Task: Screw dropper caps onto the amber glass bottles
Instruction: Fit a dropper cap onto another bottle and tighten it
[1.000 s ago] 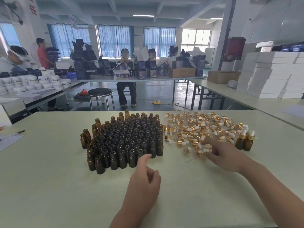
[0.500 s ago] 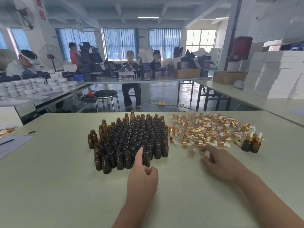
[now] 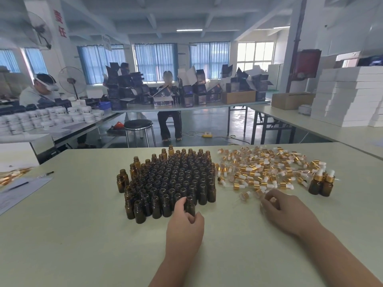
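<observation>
Left hand (image 3: 184, 225) grips one open amber bottle (image 3: 190, 205) at the near edge of the bottle cluster (image 3: 170, 181), mid-desk (image 3: 72, 235), thumb & fingers round it. Right hand (image 3: 288, 212) curls over a dropper cap (image 3: 272, 200) at the near edge of the cap pile (image 3: 263, 170), just right of the bottles. Two capped bottles (image 3: 321, 183) stand upright at the pile's far right.

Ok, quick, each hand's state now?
Left hand: closed around a front-row bottle, not yet lifted.
Right hand: curled at the cap pile; whether it holds one cannot be told.
</observation>
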